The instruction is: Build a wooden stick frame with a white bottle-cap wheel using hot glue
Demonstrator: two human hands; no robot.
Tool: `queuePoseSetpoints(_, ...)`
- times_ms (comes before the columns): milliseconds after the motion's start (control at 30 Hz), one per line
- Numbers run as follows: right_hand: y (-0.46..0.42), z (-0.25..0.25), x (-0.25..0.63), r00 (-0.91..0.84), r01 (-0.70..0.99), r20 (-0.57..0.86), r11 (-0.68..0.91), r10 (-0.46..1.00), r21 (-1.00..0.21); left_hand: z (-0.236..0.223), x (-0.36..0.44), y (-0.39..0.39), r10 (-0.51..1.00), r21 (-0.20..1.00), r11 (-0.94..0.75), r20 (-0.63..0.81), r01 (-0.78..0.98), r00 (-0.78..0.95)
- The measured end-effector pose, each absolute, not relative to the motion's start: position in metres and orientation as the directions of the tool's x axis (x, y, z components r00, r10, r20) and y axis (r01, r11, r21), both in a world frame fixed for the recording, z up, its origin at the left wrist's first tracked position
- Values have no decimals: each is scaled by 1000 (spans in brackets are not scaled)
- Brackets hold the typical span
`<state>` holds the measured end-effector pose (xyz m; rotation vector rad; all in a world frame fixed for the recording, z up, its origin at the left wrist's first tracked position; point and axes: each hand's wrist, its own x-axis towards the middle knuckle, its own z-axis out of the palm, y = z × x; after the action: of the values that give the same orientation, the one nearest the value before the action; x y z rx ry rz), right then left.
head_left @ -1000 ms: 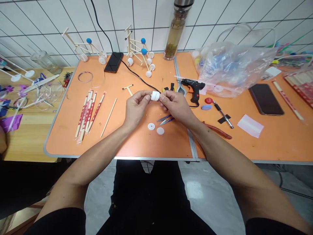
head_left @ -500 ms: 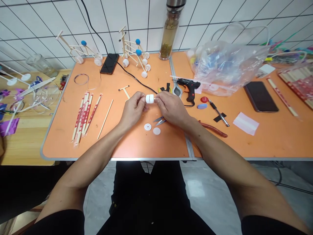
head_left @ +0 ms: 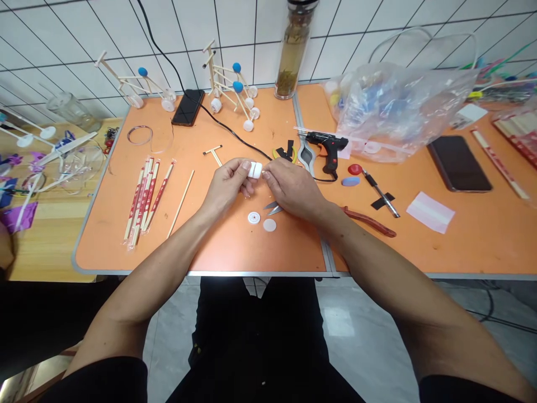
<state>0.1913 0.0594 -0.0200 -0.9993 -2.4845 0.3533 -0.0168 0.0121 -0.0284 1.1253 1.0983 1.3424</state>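
Observation:
Over the middle of the orange table, my left hand (head_left: 226, 183) pinches a short white cylinder (head_left: 254, 170) that looks like two bottle caps put together. My right hand (head_left: 290, 186) is closed at the cylinder's right side, its thumb and forefinger pressed together; what lies between them is mostly hidden. Below the hands lie a white disc with a red centre (head_left: 254, 218) and a plain white disc (head_left: 269, 225). Small scissors (head_left: 273, 207) poke out from under my right hand. Just beyond my left hand rests a T-shaped stick piece (head_left: 215, 153).
Wrapped chopsticks (head_left: 144, 201) and a bare stick (head_left: 180, 204) lie left. Stick models with blue balls (head_left: 237, 87) stand behind, near a phone (head_left: 188, 107) and a glass bottle (head_left: 289, 61). Rightward are a glue gun (head_left: 329, 148), red-handled pliers (head_left: 369, 221) and a plastic bag (head_left: 390, 112).
The white cylinder has tilted and shifted slightly left in my left hand, whose lower fingers now show beneath it. My right fingers stay close at its side. The view has shifted a little.

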Motion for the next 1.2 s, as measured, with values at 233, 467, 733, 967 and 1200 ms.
queuePoseSetpoints(233,58,-23,191,-651,593,295,711,700,-378,-32,-15,13,998,979,-11,-1,-206,-61)
queuePoseSetpoints(467,59,-31,187,-622,597,368,722,691,-349,-35,-11,14,995,968,-89,74,-234,-70)
queuePoseSetpoints(733,64,-38,188,-556,552,479,732,679,-399,-17,-15,10,995,983,5,-24,-182,-99)
queuePoseSetpoints(967,61,-36,190,-586,574,513,768,628,-284,-26,-18,7,974,972,-166,188,168,-129)
queuePoseSetpoints(1200,55,-31,185,-654,602,546,798,523,-44,-33,-13,6,955,944,-188,241,272,-176)
